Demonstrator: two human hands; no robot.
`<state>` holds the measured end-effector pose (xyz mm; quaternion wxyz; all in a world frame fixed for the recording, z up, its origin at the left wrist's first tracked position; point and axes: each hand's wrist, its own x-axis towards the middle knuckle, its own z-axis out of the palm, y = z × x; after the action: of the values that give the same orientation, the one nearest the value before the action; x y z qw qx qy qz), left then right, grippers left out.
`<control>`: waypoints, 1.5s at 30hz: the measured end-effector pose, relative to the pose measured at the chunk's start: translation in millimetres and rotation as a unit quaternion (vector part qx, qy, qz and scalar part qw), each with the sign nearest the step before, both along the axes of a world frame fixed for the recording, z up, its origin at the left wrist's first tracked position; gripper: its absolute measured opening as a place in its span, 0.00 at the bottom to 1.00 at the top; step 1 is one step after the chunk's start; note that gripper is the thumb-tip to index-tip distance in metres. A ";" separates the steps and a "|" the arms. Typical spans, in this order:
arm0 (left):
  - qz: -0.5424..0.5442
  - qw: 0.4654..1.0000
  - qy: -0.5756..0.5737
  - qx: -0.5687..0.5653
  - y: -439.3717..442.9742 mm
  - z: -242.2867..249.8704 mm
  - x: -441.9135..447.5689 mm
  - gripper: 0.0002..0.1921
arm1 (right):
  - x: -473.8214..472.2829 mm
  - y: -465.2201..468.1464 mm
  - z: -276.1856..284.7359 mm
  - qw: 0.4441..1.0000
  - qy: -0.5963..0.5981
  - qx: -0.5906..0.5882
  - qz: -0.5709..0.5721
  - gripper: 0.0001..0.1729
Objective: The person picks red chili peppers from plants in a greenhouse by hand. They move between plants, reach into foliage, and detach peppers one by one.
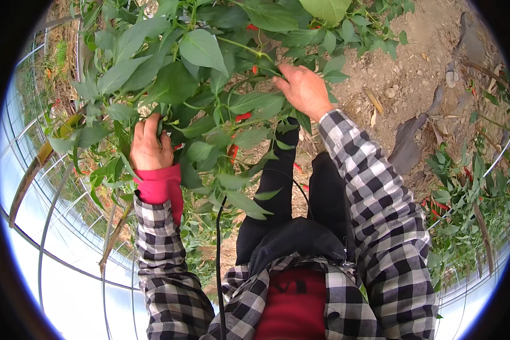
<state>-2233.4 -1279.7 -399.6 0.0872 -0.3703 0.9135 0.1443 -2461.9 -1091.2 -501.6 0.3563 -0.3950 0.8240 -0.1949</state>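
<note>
A leafy chili pepper plant (170, 80) fills the upper middle of the head view, with red peppers (243, 117) showing between its leaves. My left hand (151, 144) reaches into the foliage on the left side, fingers curled near a thin green stem; leaves hide what lies between its fingertips. On the plant's right side, my right hand (304, 91) has its thumb and fingers pinched on a leafy green branch (267, 63). Another red pepper (233, 153) hangs lower down, partly covered by leaves.
Dry, stony soil (365, 72) lies to the right, with torn dark plastic film (408, 142) on it. More pepper plants (454, 212) with red fruit grow at the lower right. Wooden stakes (29, 182) and wire hoops stand at the left. A black cable (219, 263) hangs before me.
</note>
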 end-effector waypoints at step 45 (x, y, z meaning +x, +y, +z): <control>0.090 0.977 0.173 0.093 34.1 -104.4 -129.3 0.15 | -20.2 -279.6 -14.7 0.821 0.303 0.156 0.459 0.11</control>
<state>-2362.7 -1245.7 -504.0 -0.0512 -0.4108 0.8604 0.2972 -2482.1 -1370.8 -516.3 0.1935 -0.7058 0.6334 0.2513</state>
